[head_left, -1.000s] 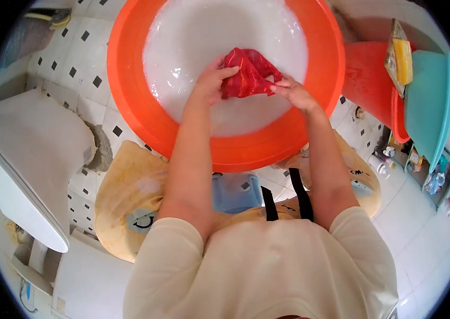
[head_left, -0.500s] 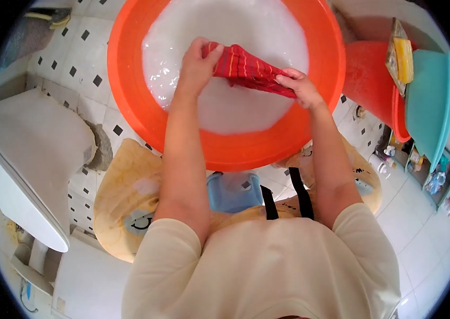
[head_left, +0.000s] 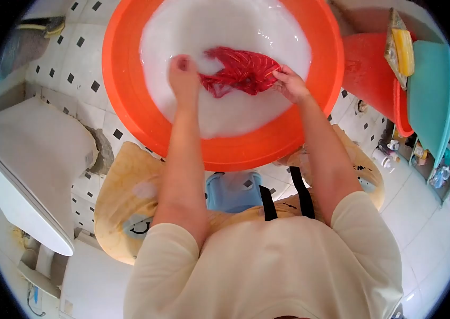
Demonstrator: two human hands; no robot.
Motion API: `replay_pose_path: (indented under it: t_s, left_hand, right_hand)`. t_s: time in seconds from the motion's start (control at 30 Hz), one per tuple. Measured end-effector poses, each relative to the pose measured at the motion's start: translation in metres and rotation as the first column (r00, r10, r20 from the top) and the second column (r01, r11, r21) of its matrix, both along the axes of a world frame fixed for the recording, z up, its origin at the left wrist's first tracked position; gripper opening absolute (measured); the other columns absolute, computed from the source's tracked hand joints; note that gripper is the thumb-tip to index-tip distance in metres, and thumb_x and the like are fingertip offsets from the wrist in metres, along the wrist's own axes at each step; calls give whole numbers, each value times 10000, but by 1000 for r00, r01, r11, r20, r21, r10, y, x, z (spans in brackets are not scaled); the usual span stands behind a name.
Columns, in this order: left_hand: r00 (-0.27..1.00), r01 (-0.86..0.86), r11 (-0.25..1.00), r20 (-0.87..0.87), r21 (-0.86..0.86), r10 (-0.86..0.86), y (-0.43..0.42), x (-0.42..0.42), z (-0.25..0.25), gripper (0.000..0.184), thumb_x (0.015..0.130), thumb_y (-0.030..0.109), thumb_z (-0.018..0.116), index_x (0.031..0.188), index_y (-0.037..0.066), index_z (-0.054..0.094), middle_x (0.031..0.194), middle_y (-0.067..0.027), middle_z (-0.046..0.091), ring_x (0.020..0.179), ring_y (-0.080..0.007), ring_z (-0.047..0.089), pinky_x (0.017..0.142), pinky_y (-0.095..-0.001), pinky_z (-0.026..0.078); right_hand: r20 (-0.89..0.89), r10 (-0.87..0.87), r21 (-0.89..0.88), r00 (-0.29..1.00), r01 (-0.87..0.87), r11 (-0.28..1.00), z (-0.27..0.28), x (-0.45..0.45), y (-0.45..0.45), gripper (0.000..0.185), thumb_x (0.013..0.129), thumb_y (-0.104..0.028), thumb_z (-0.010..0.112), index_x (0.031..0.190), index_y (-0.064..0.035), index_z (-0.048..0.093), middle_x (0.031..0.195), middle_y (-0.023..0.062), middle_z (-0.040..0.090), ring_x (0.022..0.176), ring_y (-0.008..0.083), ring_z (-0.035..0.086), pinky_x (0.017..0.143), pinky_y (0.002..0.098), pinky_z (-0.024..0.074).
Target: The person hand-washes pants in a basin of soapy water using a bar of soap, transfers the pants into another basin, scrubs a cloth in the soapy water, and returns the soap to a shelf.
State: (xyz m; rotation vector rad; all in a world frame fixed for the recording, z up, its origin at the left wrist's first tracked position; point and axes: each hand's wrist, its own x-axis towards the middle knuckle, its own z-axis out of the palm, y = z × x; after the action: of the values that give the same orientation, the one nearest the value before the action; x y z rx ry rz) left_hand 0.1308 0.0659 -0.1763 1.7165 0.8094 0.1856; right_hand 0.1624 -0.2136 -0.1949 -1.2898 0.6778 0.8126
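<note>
A wet red cloth with thin stripes hangs bunched and spread over the cloudy, whitish water in a big orange basin. My right hand pinches its right end between thumb and fingers. At the cloth's left end, my left hand is closed in a fist, slightly blurred; a dark reddish patch shows in the curled fingers, and the cloth's edge meets the side of the hand. Whether the cloth's lower part touches the water is hard to tell.
Below the basin stands a blue translucent tub between my knees. To the right are a red bucket, a teal basin and a washboard with a yellow bar on it. A white toilet-like fixture stands left.
The cloth, stretched between both hands before, is now looser and bunched, lower toward the water. My left hand has moved left and down and turned into a fist; my right hand shifted slightly left.
</note>
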Motion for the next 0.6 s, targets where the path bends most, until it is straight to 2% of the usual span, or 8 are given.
replay_pose_path:
  t_s: [0.13, 0.23, 0.3, 0.37, 0.4, 0.43, 0.5, 0.6]
  left_hand:
    - [932, 359, 890, 60, -281, -357, -53, -22, -23, 153, 794, 100, 589, 931, 37, 615, 881, -79, 632, 806, -163, 592, 727, -283, 466]
    - [919, 394, 842, 138, -368, -369, -68, -14, -18, 173, 815, 167, 582, 924, 35, 611, 912, -85, 631, 831, -187, 593, 755, -291, 458]
    - [895, 444, 858, 160, -257, -416, -68, -4, -5, 273, 854, 295, 542, 896, 38, 622, 926, -87, 627, 845, -216, 587, 778, -299, 443]
    - [867, 498, 844, 143, -198, -477, -65, 7, -10, 331, 864, 354, 525, 865, 40, 628, 890, -86, 626, 825, -229, 577, 769, -306, 437]
    - [735, 607, 719, -104, -337, -670, -52, 14, -8, 391, 856, 399, 535, 792, 25, 628, 763, -56, 614, 724, -183, 551, 678, -300, 436]
    - [779, 549, 728, -65, -411, -624, -44, 17, 0, 392, 848, 399, 550, 769, 22, 622, 726, -39, 596, 691, -161, 530, 645, -291, 424]
    - [858, 427, 718, -4, -550, -514, -28, 21, 19, 398, 832, 399, 578, 724, 17, 611, 651, -6, 560, 625, -117, 487, 580, -274, 402]
    - [825, 489, 709, 7, -508, -565, -3, 26, 50, 289, 807, 305, 640, 680, 54, 574, 615, 42, 502, 569, -52, 431, 517, -222, 355]
  right_hand:
    - [45, -122, -154, 992, 127, 980, -55, -19, 6, 311, 821, -126, 570, 1103, 1, 540, 1045, 74, 588, 987, 181, 537, 867, 329, 423]
    - [187, 240, -115, 953, -221, 968, -14, -9, 36, 242, 824, -119, 555, 1054, -43, 568, 935, 24, 597, 849, 132, 544, 741, 255, 424]
    - [161, 479, -23, 863, -482, 876, 39, 8, 46, 325, 810, -150, 595, 1099, -5, 564, 983, 43, 601, 887, 129, 545, 785, 261, 430]
    - [193, 627, 4, 755, -639, 769, 75, 24, 51, 300, 814, -165, 596, 1078, -23, 584, 943, 25, 608, 846, 107, 543, 746, 244, 433]
    - [237, 586, -10, 775, -601, 799, 87, 30, 52, 189, 828, -142, 576, 976, -32, 619, 841, -11, 613, 752, 69, 534, 657, 225, 423]
    - [234, 574, -5, 785, -589, 808, 88, 37, 48, 205, 829, -183, 595, 966, -34, 626, 829, -12, 614, 718, 71, 535, 647, 222, 427]
    - [116, 789, -120, 604, -780, 614, 93, 56, 38, 211, 833, -208, 600, 945, -32, 634, 811, -8, 613, 706, 80, 538, 678, 228, 430]
    - [12, 909, -217, 417, -886, 409, 79, 59, 24, 336, 801, -332, 620, 979, -47, 640, 805, 15, 617, 753, 116, 542, 731, 245, 416]
